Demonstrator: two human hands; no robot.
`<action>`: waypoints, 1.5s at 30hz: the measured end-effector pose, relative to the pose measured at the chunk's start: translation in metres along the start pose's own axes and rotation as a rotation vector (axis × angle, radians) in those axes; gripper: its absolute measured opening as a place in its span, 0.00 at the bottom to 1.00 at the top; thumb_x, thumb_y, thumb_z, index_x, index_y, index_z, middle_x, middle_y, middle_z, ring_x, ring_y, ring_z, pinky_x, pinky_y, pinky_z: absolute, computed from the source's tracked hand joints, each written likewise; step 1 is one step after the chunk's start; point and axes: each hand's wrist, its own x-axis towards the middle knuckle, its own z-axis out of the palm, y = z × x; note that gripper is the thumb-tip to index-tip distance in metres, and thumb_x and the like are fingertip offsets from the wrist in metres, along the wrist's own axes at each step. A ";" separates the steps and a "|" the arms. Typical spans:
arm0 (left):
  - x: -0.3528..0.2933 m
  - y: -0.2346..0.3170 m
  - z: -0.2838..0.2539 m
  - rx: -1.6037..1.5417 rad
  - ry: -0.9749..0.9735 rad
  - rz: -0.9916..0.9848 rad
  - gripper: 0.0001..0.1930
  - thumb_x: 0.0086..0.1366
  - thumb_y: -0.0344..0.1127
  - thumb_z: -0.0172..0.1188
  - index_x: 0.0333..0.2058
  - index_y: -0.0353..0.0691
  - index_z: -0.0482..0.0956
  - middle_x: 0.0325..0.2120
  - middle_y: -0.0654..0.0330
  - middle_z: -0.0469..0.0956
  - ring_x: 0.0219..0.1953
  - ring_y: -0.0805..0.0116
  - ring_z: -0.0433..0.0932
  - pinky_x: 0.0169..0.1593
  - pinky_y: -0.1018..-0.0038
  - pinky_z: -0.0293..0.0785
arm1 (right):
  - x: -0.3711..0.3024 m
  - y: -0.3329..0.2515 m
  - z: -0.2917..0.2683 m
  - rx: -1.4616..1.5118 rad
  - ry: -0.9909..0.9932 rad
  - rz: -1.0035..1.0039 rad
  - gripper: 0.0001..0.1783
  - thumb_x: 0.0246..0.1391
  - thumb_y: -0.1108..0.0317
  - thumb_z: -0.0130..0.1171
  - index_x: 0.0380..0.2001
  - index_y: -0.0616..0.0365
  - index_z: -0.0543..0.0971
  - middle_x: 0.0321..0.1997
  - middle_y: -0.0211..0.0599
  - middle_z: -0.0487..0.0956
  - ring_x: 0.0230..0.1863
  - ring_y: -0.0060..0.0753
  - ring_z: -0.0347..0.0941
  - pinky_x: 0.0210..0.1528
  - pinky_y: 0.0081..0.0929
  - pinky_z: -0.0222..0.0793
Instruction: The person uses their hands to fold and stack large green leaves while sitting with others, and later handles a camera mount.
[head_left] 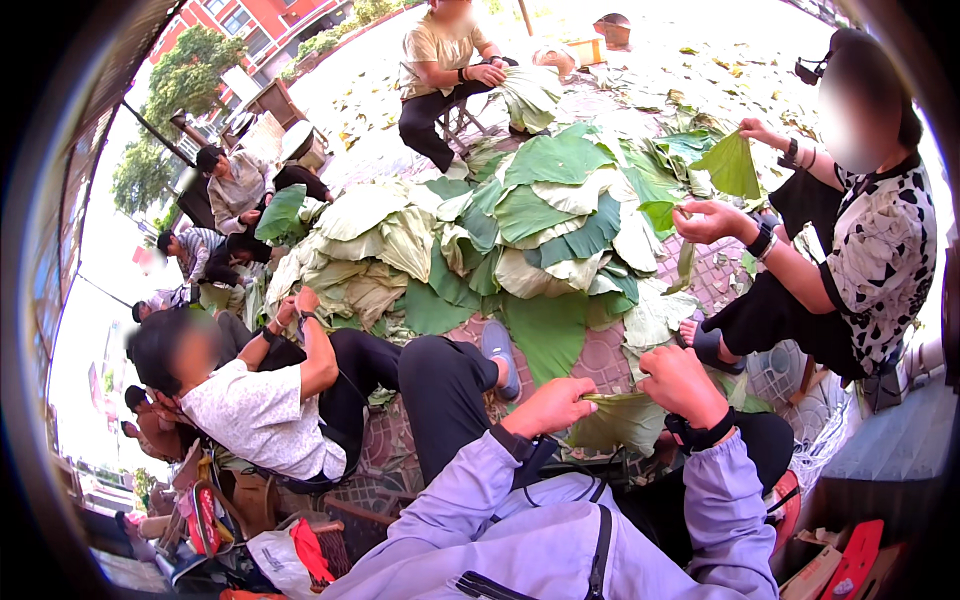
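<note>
A green lotus leaf [622,424] hangs between my two hands above my lap. My left hand [553,406] pinches its upper left edge between thumb and fingers. At the leaf's upper right my right hand [682,381] is closed, fingers curled on the edge; its fingertips are partly hidden. Just beyond my knees a large heap of lotus leaves [560,215] covers the paving, some bright green, others pale and dry. One broad green leaf [548,335] slopes off the heap toward me, close to my left hand.
To my right, a seated person [850,240] holds a green leaf piece. Another person in white [265,410] sits at my left; one more [440,75] sits across the heap with a leaf. Red-handled scissors-like shapes are not distinct; a red object [858,560] lies at lower right.
</note>
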 end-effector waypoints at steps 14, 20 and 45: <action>0.038 -0.032 -0.124 -0.293 0.004 -0.094 0.12 0.69 0.37 0.65 0.44 0.34 0.82 0.31 0.65 0.81 0.31 0.77 0.76 0.37 0.75 0.75 | 0.002 -0.002 -0.009 0.047 0.098 0.026 0.12 0.49 0.64 0.66 0.28 0.63 0.79 0.32 0.52 0.80 0.41 0.60 0.78 0.45 0.53 0.74; 0.031 -0.087 -0.263 -0.670 0.503 -0.290 0.08 0.71 0.37 0.62 0.45 0.41 0.79 0.32 0.65 0.83 0.27 0.77 0.81 0.31 0.79 0.80 | 0.009 0.005 0.001 0.007 0.065 0.024 0.10 0.49 0.65 0.64 0.30 0.61 0.80 0.34 0.50 0.82 0.40 0.61 0.79 0.43 0.55 0.75; 0.081 -0.085 -0.146 -0.282 -0.060 -0.203 0.19 0.69 0.41 0.64 0.50 0.30 0.79 0.42 0.53 0.84 0.41 0.62 0.84 0.45 0.70 0.79 | 0.027 -0.002 -0.008 0.007 0.074 0.019 0.07 0.52 0.65 0.62 0.33 0.55 0.81 0.35 0.44 0.81 0.42 0.53 0.78 0.45 0.49 0.71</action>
